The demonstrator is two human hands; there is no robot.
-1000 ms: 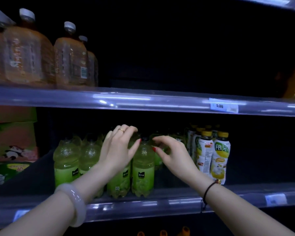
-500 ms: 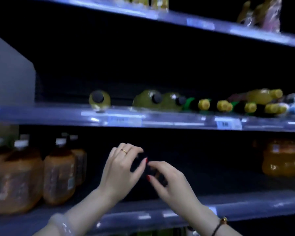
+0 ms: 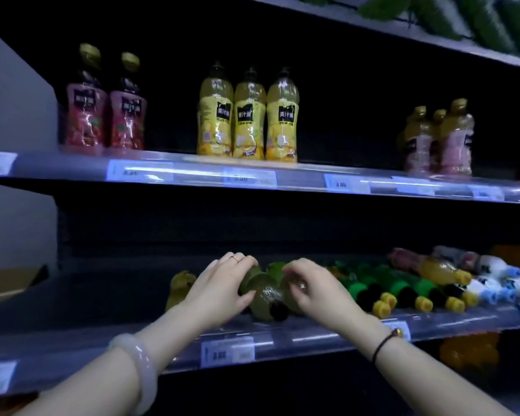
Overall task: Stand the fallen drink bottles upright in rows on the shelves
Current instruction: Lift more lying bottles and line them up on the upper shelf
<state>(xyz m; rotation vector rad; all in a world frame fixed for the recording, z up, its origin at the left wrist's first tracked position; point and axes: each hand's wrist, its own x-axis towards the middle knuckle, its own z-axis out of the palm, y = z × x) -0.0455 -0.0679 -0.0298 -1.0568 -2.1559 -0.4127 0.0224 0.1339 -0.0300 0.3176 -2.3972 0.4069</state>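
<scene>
On the lower shelf [image 3: 312,336] I see my left hand [image 3: 219,288] and right hand [image 3: 312,288] curled around fallen green bottles [image 3: 263,298], glossy rounded plastic, dark-capped.

Dim light throughout; a tall dark store rack with a black back panel [image 3: 342,94] fills the scene; its clear plastic shelf-edge strips [image 3: 192,172] catch a bluish glare, with small white price tags [image 3: 341,184] slotted in; a pale grey side wall [image 3: 15,94] stands at the left; blurred green foliage [image 3: 451,16] hangs at top right.
</scene>
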